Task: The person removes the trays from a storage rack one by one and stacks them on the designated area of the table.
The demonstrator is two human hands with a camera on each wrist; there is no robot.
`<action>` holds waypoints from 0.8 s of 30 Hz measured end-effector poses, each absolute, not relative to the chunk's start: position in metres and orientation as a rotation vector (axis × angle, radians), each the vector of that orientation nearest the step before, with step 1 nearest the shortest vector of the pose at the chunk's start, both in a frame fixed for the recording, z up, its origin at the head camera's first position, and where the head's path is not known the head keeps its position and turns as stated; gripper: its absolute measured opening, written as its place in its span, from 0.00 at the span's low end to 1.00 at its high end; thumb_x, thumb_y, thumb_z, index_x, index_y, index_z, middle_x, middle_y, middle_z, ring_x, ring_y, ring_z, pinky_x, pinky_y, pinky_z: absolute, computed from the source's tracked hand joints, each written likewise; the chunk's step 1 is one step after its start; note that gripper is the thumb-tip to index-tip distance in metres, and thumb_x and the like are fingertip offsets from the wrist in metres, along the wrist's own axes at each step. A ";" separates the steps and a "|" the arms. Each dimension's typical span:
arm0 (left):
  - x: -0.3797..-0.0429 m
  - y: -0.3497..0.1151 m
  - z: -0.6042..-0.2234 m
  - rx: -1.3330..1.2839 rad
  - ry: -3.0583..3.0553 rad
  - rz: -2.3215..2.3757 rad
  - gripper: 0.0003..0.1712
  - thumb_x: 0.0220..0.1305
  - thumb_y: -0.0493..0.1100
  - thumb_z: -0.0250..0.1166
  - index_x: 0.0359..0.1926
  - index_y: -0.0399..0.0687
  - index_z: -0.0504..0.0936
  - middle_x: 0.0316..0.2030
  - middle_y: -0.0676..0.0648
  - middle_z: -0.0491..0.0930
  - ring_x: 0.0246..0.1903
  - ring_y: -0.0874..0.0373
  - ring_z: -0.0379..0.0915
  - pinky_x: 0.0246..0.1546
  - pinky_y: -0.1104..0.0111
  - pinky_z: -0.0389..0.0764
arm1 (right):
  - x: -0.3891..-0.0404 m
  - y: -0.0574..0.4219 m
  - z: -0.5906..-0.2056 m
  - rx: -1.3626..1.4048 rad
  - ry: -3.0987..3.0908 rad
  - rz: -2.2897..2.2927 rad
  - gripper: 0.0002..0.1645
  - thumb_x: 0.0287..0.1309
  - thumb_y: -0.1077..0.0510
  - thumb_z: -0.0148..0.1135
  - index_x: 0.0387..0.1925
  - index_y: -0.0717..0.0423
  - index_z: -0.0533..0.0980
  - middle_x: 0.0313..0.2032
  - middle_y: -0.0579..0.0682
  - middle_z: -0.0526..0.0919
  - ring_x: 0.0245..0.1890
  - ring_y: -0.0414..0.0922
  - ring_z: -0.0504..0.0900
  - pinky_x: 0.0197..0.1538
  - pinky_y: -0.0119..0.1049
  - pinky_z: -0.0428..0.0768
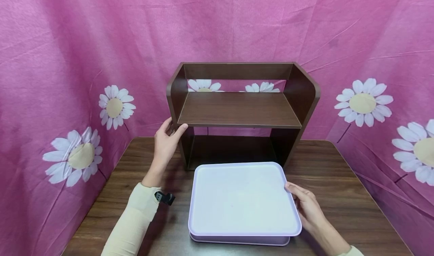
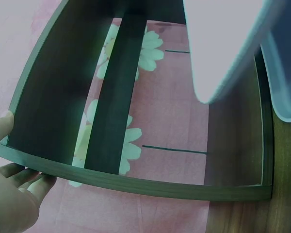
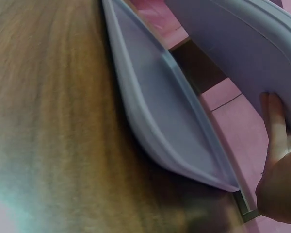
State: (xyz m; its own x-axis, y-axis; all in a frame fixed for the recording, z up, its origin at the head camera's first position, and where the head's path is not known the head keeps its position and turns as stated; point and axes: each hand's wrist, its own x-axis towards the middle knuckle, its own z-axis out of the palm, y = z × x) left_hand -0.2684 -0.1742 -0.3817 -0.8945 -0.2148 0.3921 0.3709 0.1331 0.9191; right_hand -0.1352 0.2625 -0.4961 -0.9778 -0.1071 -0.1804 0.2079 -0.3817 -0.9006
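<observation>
A dark brown two-tier wooden shelf (image 1: 239,109) stands at the back of the table. My left hand (image 1: 165,145) grips its left side panel at the height of the middle board, thumb in front and fingers round the outer face. My right hand (image 1: 308,207) holds a lilac tray (image 1: 244,199) by its right edge, with fingers (image 3: 276,114) against its underside. This tray is raised and overlaps the shelf's lower front in the head view. Beneath it a second lilac tray (image 3: 169,111) lies on the table, mostly hidden from above.
The wood-grain table (image 1: 332,188) extends to both sides of the trays. Pink cloth (image 1: 237,22) with large white daisies hangs behind and at both sides. A small black device (image 1: 165,198) sits on the left wrist.
</observation>
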 end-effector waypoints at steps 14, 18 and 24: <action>-0.268 -0.176 -0.382 -0.130 -2.011 -1.798 0.35 0.67 0.45 0.78 0.70 0.40 0.78 0.65 0.35 0.82 0.68 0.50 0.77 0.73 0.63 0.77 | -0.133 0.258 -0.519 0.211 1.649 -2.461 0.19 0.80 0.62 0.53 0.42 0.43 0.89 0.27 0.39 0.89 0.27 0.33 0.86 0.28 0.25 0.85; -0.269 -0.176 -0.382 -0.128 -2.014 -1.804 0.35 0.67 0.45 0.77 0.70 0.40 0.78 0.66 0.36 0.81 0.68 0.51 0.77 0.73 0.63 0.77 | -0.133 0.257 -0.523 0.230 1.670 -2.436 0.20 0.80 0.62 0.54 0.41 0.42 0.90 0.26 0.38 0.88 0.26 0.32 0.84 0.27 0.22 0.83; -0.268 -0.175 -0.381 -0.129 -2.014 -1.803 0.35 0.67 0.45 0.77 0.70 0.39 0.78 0.66 0.36 0.81 0.69 0.51 0.77 0.73 0.63 0.77 | -0.133 0.255 -0.525 0.250 1.676 -2.402 0.19 0.80 0.60 0.55 0.41 0.41 0.89 0.25 0.36 0.86 0.25 0.30 0.81 0.23 0.18 0.76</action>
